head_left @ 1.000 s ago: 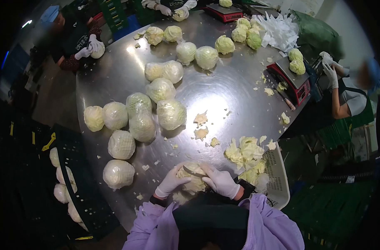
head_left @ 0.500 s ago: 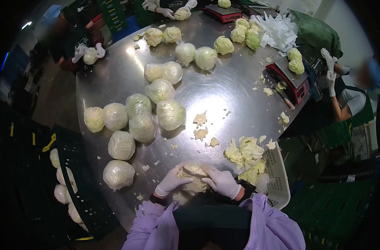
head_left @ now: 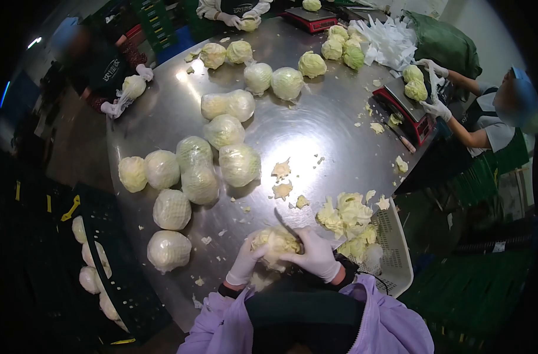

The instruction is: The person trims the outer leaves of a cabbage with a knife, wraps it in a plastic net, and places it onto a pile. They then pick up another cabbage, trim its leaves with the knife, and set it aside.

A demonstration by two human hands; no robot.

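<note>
At the near edge of the steel table (head_left: 316,135), my gloved left hand (head_left: 244,263) is wrapped round the side of a pale cabbage (head_left: 273,243). My gloved right hand (head_left: 317,258) grips a knife (head_left: 285,220), its dark blade pointing up and away past the cabbage. The thumb of that hand rests against the cabbage's right side; the knife's handle is hidden in the palm. Just beyond lie cut stem pieces (head_left: 282,190). Loose leaves (head_left: 347,218) are heaped to the right, partly over a white basket (head_left: 394,253).
Several wrapped cabbages (head_left: 169,251) stand on the left and middle of the table. Bare cabbages (head_left: 312,64) sit farther back. Two red scales (head_left: 419,127), another knife (head_left: 407,144) and white bags (head_left: 390,44) lie rightward. Co-workers handle cabbages around the table. A dark crate (head_left: 112,277) stands at left.
The knife blade has swung from lying across the cabbage to pointing up and away. The right co-worker's hands have moved to the cabbages on the scale; the left co-worker's cabbage now hangs in a bag.
</note>
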